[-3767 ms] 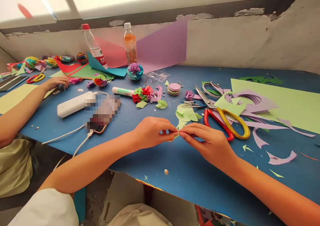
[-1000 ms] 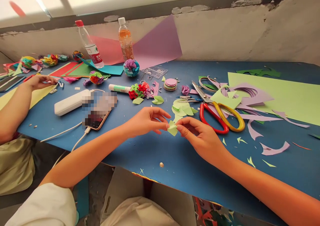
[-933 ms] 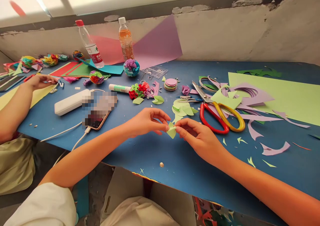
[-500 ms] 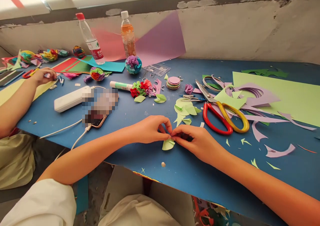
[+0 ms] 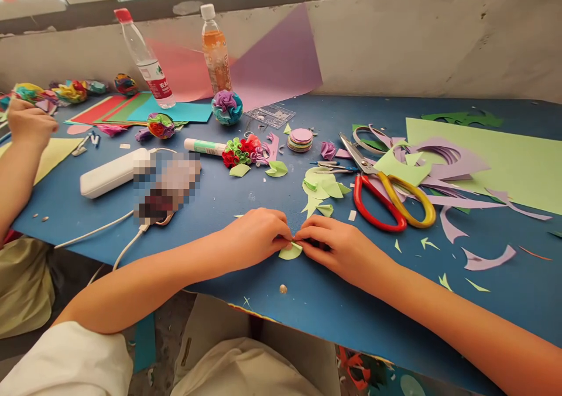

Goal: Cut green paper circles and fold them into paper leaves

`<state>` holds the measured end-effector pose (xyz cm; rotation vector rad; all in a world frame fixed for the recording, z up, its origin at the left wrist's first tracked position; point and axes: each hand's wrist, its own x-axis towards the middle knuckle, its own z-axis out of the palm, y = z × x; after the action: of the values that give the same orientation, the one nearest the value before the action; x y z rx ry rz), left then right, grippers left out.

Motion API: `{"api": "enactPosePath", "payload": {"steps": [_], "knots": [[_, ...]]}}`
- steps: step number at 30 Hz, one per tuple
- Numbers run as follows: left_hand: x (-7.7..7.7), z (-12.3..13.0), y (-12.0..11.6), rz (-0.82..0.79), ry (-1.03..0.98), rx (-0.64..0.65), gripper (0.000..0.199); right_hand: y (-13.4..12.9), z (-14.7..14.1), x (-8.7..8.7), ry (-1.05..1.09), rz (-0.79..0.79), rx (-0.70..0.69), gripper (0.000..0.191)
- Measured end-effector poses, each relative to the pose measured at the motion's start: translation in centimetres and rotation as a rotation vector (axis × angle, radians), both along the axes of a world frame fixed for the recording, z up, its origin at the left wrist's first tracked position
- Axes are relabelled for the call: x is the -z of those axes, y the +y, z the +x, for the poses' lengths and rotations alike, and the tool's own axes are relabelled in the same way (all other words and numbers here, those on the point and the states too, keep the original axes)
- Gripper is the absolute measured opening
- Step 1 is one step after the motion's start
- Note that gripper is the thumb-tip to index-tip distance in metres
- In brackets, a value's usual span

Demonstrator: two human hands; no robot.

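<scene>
Between my two hands, close to the table's near edge, is a small light-green paper piece [image 5: 290, 252], folded to a fan-like shape. My left hand [image 5: 259, 238] pinches its upper part from the left. From the right, the fingertips of my right hand [image 5: 329, 239] close on its upper right corner. The fingers hide the top of the piece. Just beyond my hands lie light-green paper cut-outs [image 5: 322, 186], some flat and some folded. Large scissors [image 5: 380, 194] with one red and one yellow handle rest to the right, blades parted.
Purple paper scraps [image 5: 456, 162] and a light-green sheet [image 5: 504, 168] cover the right side. A glue stick [image 5: 204, 147], paper flowers [image 5: 241, 152], a stack of paper circles [image 5: 300, 139], a power bank [image 5: 115, 174] and two bottles [image 5: 215, 57] stand or lie farther back. A co-worker's hand [image 5: 30, 121] is at far left.
The green paper has turned and flattened between my fingertips, with both hands still at it. The co-worker's hand has lifted and moved left. The whole view has shifted slightly.
</scene>
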<state>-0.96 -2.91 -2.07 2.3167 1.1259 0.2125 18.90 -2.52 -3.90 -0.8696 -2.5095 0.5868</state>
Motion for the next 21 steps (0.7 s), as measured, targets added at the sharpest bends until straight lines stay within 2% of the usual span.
{"api": "enactPosePath", "payload": {"steps": [7, 13, 17, 21], "knots": [[0.0, -0.1, 0.2, 0.064, 0.006, 0.047, 0.015, 0.1, 0.1, 0.0, -0.029, 0.091, -0.057, 0.021], [-0.1, -0.5, 0.3, 0.164, 0.095, 0.182, 0.023, 0.1, 0.3, 0.0, -0.090, 0.221, -0.097, 0.029], [-0.4, -0.6, 0.1, 0.200, 0.154, 0.208, 0.023, 0.1, 0.8, -0.6, -0.111, 0.184, -0.058, 0.027], [-0.9, -0.6, 0.2, 0.157, 0.174, 0.200, 0.021, 0.5, 1.4, -1.1, -0.106, 0.074, 0.000, 0.025]]}}
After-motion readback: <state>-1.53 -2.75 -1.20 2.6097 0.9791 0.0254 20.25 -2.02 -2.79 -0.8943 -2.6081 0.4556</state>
